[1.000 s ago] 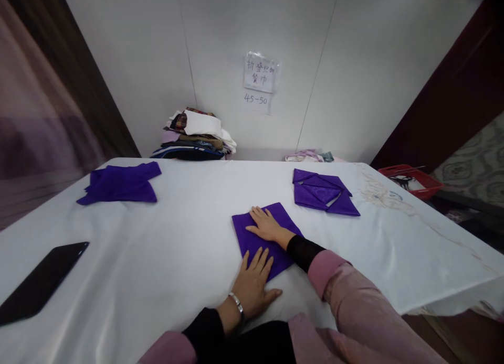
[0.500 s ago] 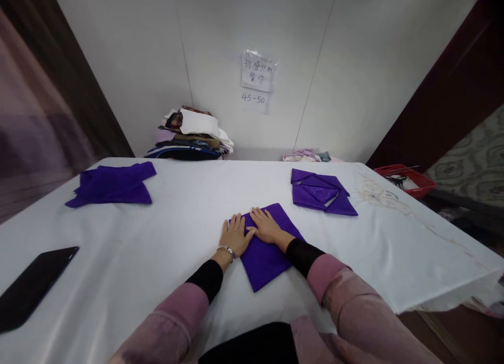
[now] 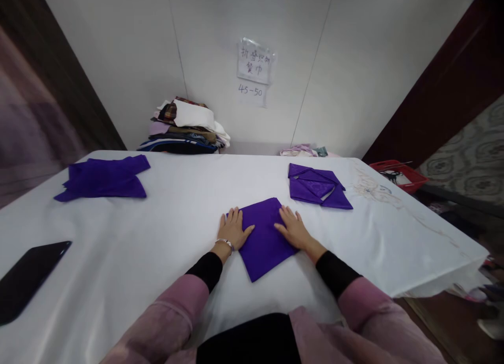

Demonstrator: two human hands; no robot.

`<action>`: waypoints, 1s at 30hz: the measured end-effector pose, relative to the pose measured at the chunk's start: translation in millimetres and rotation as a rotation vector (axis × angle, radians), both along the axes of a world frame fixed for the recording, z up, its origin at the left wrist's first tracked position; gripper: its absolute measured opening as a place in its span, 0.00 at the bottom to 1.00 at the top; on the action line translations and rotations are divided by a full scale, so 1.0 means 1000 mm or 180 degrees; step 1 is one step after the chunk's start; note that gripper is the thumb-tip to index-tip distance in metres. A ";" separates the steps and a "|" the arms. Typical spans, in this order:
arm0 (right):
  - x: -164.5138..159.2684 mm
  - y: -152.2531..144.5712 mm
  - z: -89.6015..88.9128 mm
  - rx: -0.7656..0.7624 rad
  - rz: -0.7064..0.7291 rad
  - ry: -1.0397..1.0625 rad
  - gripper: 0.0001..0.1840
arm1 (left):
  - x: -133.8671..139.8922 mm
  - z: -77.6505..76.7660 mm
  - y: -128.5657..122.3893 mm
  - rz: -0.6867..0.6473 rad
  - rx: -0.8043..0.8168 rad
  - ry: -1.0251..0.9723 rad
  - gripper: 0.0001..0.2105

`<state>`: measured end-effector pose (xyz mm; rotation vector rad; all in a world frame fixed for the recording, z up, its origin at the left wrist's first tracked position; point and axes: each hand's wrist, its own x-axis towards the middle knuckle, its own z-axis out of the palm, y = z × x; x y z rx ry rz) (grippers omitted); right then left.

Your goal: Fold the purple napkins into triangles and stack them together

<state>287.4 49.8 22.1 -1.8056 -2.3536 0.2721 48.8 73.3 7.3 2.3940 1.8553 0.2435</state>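
A purple cloth napkin (image 3: 262, 238), folded into a square, lies flat on the white tablecloth (image 3: 177, 217) in front of me. My left hand (image 3: 233, 230) rests flat on its left edge with the fingers stretched out; a bracelet circles that wrist. On the opposite edge lies my right hand (image 3: 293, 227), also flat, its fingers spread. Neither hand grips the fabric. Behind and to the right sits a purple napkin folded into a pointed shape (image 3: 317, 188). Several loose purple napkins (image 3: 104, 178) are piled at the far left.
A dark phone or tablet (image 3: 29, 282) lies at the near left. Past the table's far edge stand a stack of folded clothes (image 3: 185, 128) and a smaller fabric pile (image 3: 301, 150). Beyond the right edge is a red basket (image 3: 413, 179). A handwritten paper sign (image 3: 254, 65) hangs on the wall.
My right hand has slid right, away from my left hand, to the napkin's right edge. My left hand stays on the left edge. The view has shifted slightly.
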 end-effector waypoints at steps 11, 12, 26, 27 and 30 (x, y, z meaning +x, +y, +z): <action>0.039 -0.053 -0.013 -0.0087 -0.0203 -0.0082 0.36 | 0.000 0.004 -0.001 -0.0011 -0.0086 0.0029 0.37; 0.046 -0.055 -0.013 -0.0059 -0.0361 -0.0009 0.35 | 0.000 0.004 0.000 -0.0011 -0.0106 0.0014 0.37; 0.056 -0.083 -0.009 0.0350 0.0393 0.0345 0.25 | 0.006 0.020 -0.103 -0.1550 0.0022 -0.0422 0.33; 0.056 -0.082 -0.010 0.0247 0.0457 0.0236 0.26 | 0.006 0.017 -0.109 -0.1624 -0.0067 -0.0408 0.34; 0.052 -0.082 -0.009 0.0130 0.0517 -0.0027 0.30 | 0.005 0.013 -0.115 -0.1572 -0.0279 -0.0390 0.35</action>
